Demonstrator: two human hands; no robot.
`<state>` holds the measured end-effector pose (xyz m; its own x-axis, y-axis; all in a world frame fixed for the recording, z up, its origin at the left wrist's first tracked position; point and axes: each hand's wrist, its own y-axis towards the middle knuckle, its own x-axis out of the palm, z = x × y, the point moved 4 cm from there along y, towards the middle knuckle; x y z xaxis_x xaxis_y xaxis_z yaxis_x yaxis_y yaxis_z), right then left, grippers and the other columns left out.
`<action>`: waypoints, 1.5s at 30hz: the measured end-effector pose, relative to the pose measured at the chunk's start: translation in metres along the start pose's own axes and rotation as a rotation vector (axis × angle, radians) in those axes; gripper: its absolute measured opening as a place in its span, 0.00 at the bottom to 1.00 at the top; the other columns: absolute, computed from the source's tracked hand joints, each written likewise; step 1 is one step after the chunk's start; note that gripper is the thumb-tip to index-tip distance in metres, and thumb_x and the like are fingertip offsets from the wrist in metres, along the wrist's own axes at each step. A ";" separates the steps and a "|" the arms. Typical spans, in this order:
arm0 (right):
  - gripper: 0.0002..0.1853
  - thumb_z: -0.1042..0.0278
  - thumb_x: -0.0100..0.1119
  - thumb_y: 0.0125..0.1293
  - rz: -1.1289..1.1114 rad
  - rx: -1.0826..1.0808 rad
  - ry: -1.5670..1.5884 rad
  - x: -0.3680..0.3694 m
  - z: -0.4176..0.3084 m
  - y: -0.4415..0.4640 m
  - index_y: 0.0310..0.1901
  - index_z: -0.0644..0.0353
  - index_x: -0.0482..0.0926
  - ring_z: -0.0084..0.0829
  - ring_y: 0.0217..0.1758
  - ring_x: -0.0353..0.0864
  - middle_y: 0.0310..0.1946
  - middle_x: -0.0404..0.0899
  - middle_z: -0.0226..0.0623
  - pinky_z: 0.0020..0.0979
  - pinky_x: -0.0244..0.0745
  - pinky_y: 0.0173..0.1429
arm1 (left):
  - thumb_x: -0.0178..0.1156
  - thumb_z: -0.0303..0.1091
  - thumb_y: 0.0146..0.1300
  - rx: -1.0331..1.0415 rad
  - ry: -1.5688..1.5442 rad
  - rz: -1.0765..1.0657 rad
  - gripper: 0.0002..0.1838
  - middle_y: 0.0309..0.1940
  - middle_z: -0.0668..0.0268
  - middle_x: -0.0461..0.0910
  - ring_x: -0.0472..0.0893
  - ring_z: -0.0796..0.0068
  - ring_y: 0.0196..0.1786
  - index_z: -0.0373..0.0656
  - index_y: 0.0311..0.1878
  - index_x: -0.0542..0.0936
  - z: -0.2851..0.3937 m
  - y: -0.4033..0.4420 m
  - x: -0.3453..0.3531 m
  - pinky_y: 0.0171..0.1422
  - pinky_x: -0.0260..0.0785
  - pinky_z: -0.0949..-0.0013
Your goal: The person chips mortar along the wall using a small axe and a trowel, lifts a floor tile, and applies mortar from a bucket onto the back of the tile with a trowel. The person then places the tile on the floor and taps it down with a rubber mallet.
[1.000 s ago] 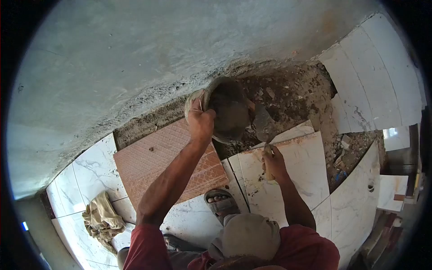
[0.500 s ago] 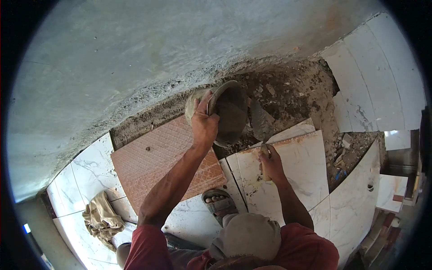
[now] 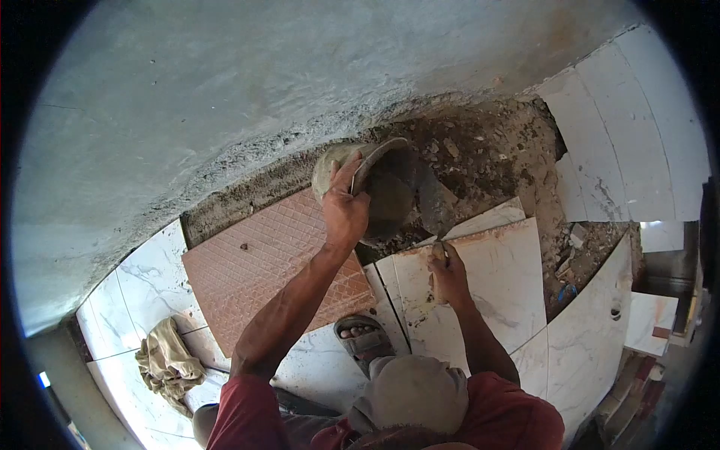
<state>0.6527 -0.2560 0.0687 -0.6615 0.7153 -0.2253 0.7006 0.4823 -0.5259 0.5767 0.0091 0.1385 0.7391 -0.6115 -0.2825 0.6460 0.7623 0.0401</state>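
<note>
My left hand (image 3: 346, 211) grips the rim of a grey, cement-stained bucket (image 3: 387, 196), which is tipped on its side with its mouth facing right. My right hand (image 3: 450, 274) is closed round the handle of a trowel (image 3: 435, 204). The trowel's grey blade points away from me, by the bucket's mouth and over the rubble bed. What lies deep in the bucket is too dark to make out. Under my left forearm lies a reddish tile (image 3: 277, 259), its ridged back facing up. Below the trowel is a loose white marbled tile (image 3: 480, 277) with a dirty edge.
A plastered wall (image 3: 225, 90) rises beyond the strip of broken rubble (image 3: 487, 150). White tiles (image 3: 622, 127) line the right side. A crumpled brown cloth (image 3: 169, 364) lies on the tiled floor at left. My sandalled foot (image 3: 363, 337) is beside the reddish tile.
The bucket and my left hand have shifted slightly to the right, and the bucket's mouth has turned a little. The trowel has barely moved.
</note>
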 end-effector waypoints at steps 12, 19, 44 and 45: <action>0.30 0.59 0.57 0.66 -0.018 -0.160 -0.152 -0.012 0.001 -0.007 0.65 0.63 0.62 0.31 0.30 0.80 0.39 0.78 0.44 0.34 0.76 0.33 | 0.49 0.15 0.46 -0.275 -0.566 0.035 0.31 0.52 0.59 0.79 0.77 0.67 0.56 0.35 0.60 0.74 -0.021 -0.001 -0.030 0.59 0.68 0.69; 0.30 0.60 0.55 0.64 -0.140 -0.647 -0.935 0.007 -0.093 -0.011 0.67 0.55 0.62 0.55 0.48 0.77 0.51 0.73 0.55 0.51 0.75 0.50 | 0.49 0.13 0.44 -0.304 -0.801 0.002 0.30 0.49 0.61 0.81 0.79 0.69 0.50 0.35 0.56 0.77 -0.013 -0.033 -0.083 0.57 0.70 0.67; 0.17 0.63 0.52 0.64 -1.070 -0.806 -1.120 0.310 -0.120 -0.072 0.51 0.62 0.74 0.59 0.46 0.78 0.40 0.79 0.60 0.49 0.73 0.49 | 0.49 0.20 0.46 -0.292 -0.669 0.219 0.27 0.49 0.60 0.80 0.78 0.72 0.51 0.32 0.55 0.75 -0.054 -0.205 -0.351 0.59 0.69 0.71; 0.17 0.62 0.53 0.64 -1.109 -0.802 -1.161 0.312 -0.119 -0.071 0.51 0.62 0.74 0.58 0.47 0.78 0.40 0.79 0.60 0.48 0.73 0.49 | 0.49 0.20 0.46 -0.285 -0.680 0.227 0.27 0.49 0.60 0.80 0.78 0.72 0.51 0.32 0.55 0.75 -0.055 -0.207 -0.353 0.59 0.69 0.71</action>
<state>0.4281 -0.0073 0.1334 -0.4484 -0.5939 -0.6680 -0.4434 0.7967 -0.4106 0.1715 0.0793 0.1775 0.8619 -0.3591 0.3580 0.4585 0.8534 -0.2480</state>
